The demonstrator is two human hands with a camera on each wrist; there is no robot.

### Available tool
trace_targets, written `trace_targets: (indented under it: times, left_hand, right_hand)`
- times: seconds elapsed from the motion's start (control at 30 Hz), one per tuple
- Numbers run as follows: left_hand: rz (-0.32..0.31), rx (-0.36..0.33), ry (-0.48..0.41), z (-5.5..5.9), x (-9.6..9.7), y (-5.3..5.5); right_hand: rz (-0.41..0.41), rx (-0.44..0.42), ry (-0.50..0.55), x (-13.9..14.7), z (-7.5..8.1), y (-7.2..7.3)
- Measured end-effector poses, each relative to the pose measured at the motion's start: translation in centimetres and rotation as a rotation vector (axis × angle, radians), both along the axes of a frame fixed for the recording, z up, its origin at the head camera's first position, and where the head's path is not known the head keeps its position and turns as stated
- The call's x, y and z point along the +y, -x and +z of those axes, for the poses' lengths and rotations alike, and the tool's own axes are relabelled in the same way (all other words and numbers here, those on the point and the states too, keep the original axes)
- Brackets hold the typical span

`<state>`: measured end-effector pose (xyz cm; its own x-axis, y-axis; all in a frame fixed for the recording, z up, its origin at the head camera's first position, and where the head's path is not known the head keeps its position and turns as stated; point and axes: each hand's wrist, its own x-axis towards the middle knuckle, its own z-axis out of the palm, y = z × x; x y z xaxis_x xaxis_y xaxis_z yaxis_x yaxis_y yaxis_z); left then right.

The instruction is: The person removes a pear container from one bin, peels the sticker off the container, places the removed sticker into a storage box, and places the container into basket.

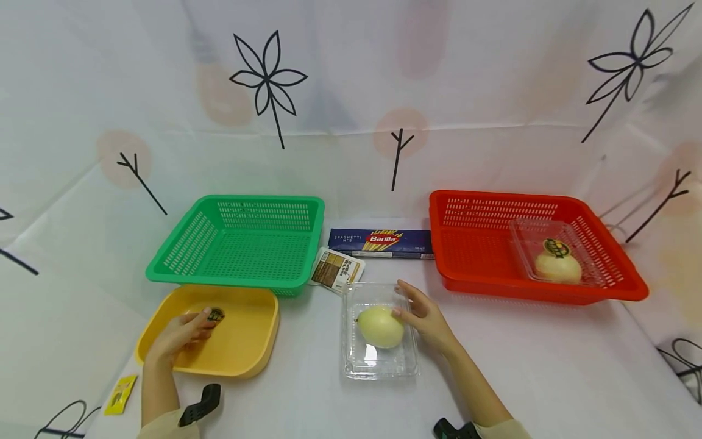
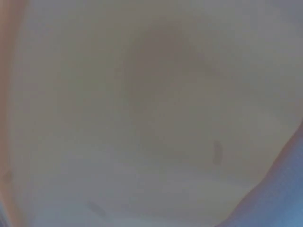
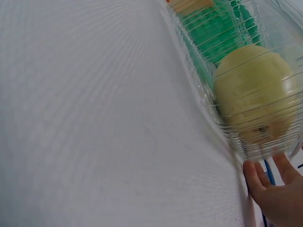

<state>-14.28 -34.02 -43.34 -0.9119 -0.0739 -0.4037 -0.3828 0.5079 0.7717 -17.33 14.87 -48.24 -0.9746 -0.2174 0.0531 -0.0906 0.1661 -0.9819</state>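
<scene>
In the head view my left hand (image 1: pixel 183 335) is over the yellow tray (image 1: pixel 241 360), pinching a round black sticker (image 1: pixel 216 314) with gold lettering. My right hand (image 1: pixel 425 320) grips the right side of a clear plastic box (image 1: pixel 364 366) on the white table. A pale yellow-green round fruit (image 1: pixel 380 327) with a short stem lies inside the box. The right wrist view shows the fruit (image 3: pixel 255 90) through the ribbed plastic, with the fingers (image 3: pixel 258 182) at the box's end. The left wrist view is only a blur.
A green basket (image 1: pixel 307 268) stands behind the tray. At the right, a red basket (image 1: pixel 460 268) contains another boxed fruit (image 1: pixel 558 267) with a round sticker. Between the baskets lie a blue spaghetti box (image 1: pixel 345 239) and a brown-and-white packet (image 1: pixel 336 269). A yellow sachet (image 1: pixel 120 395) lies at the left.
</scene>
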Motion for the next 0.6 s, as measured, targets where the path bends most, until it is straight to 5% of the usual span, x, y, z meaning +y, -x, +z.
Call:
trace_targets:
  times: [0.37, 0.6]
  left_hand:
    - [0.026, 0.018, -0.041, 0.12, -0.12, -0.09]
    - [0.117, 0.274, -0.145, -0.1, 0.08, -0.29]
  right_hand:
    - [0.002, 0.01, 0.015, 0.02, -0.03, -0.02]
    - [-0.001, -0.002, 0.006, -0.03, -0.01, 0.0]
